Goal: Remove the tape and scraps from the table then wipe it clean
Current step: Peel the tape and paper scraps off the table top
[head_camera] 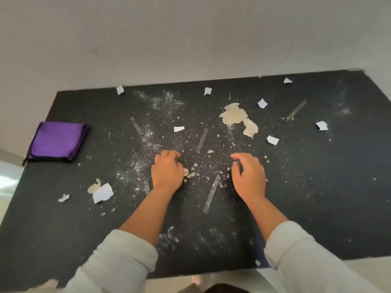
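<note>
- Two pale sleeves reached in over the near edge of the black counter.
- The left hand lay knuckles-up on the counter, fingers curled under; whether its grip held anything could not be told. Small beige crumbs sat just beside it on the right.
- The right hand hovered with thumb and curled fingers narrowly apart, holding nothing visible.
- Five clear tape strips showed: one between the hands, one partly hidden by the left wrist, and three farther off, the middle one beyond the hands.
- Nine white paper scraps were scattered, the biggest near left.
- A large beige flaky patch lay far right of centre.
- White powder dusted the middle.
- A folded purple cloth overhung the far left edge.
</note>
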